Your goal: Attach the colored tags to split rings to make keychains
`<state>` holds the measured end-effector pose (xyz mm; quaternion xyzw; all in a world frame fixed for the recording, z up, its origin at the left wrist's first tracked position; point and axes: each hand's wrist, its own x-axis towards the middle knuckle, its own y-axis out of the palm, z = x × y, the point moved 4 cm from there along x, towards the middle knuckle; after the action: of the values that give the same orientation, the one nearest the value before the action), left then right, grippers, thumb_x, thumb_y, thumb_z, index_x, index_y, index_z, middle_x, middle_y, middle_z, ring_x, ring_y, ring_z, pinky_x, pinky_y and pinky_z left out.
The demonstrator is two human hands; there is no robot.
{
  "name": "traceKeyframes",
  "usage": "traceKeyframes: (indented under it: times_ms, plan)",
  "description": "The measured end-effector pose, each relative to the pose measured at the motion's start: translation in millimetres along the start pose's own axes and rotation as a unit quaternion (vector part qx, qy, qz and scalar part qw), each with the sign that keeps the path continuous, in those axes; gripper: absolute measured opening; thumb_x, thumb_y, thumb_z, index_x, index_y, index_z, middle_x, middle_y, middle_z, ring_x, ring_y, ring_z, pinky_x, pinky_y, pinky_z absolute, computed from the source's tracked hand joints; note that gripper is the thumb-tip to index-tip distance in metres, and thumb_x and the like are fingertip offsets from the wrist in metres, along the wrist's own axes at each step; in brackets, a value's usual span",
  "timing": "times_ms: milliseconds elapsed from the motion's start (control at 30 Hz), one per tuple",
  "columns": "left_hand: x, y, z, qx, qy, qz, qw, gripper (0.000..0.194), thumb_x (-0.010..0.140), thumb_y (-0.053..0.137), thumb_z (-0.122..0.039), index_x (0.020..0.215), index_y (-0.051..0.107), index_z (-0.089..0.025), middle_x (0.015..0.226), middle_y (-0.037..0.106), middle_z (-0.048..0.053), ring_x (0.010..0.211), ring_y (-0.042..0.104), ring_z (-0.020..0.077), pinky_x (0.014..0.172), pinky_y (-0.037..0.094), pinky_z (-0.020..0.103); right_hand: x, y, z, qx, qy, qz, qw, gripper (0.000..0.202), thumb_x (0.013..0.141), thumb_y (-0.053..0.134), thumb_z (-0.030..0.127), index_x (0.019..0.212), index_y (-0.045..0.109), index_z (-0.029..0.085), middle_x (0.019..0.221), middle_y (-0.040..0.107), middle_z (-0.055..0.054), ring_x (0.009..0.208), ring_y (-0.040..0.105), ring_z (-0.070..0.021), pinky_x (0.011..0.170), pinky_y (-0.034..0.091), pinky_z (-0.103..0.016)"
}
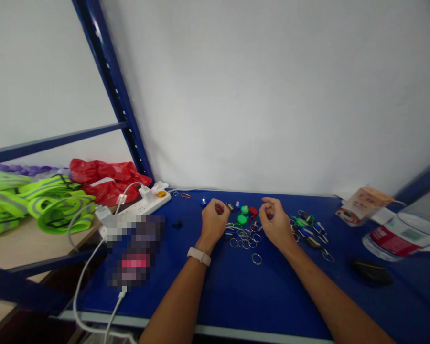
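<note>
My left hand [214, 220], with a pale band [199, 256] on its wrist, is above the blue tabletop, its fingers curled together; what they hold, if anything, is hidden. Across from it, my right hand [276, 223] has bent fingers close to the thumb, and no item can be made out in them. Several metal split rings [249, 239] lie between the hands, one ring [257, 259] nearer the front edge. Behind them are green round pieces [242, 219] and a red round piece [252, 210]. Right of my right hand sits a pile of blue, green and black keychain pieces [310, 234] with rings.
On the left are a phone [136, 253] on a white cable and a power strip [139, 208]. An orange carabiner [186, 195] and a small black piece [177, 223] lie nearby. A small box [361, 205], a clear labelled container [394, 236] and a black object [370, 271] stand right.
</note>
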<state>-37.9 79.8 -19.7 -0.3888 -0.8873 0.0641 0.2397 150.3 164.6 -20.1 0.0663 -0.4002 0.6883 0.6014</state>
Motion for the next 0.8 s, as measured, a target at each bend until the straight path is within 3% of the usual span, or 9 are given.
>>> traceKeyframes:
  times_ms: [500, 800]
  plan:
    - [3.4, 2.6, 7.7, 0.013, 0.036, 0.003, 0.999, 0.007, 0.076, 0.057, -0.015, 0.082, 0.059, -0.017, 0.076, 0.064, 0.001, 0.065, 0.059, 0.0122, 0.063, 0.046, 0.023, 4.8, -5.2, -8.5, 0.012, 0.028, -0.040, 0.999, 0.032, 0.086, 0.048, 0.029, 0.115, 0.047, 0.015, 0.083, 0.060, -0.003, 0.059, 0.054, -0.0138, 0.065, 0.046, -0.030]
    - [5.0, 1.1, 6.2, 0.033, 0.016, 0.018, 0.999, 0.009, 0.081, 0.055, -0.022, 0.086, 0.061, -0.017, 0.079, 0.066, 0.002, 0.068, 0.061, 0.0140, 0.061, 0.045, 0.024, 14.1, -16.7, -23.0, -0.013, 0.045, -0.085, 0.995, 0.029, 0.090, 0.039, 0.028, 0.111, 0.052, 0.013, 0.085, 0.060, -0.007, 0.073, 0.056, -0.0195, 0.073, 0.046, -0.034]
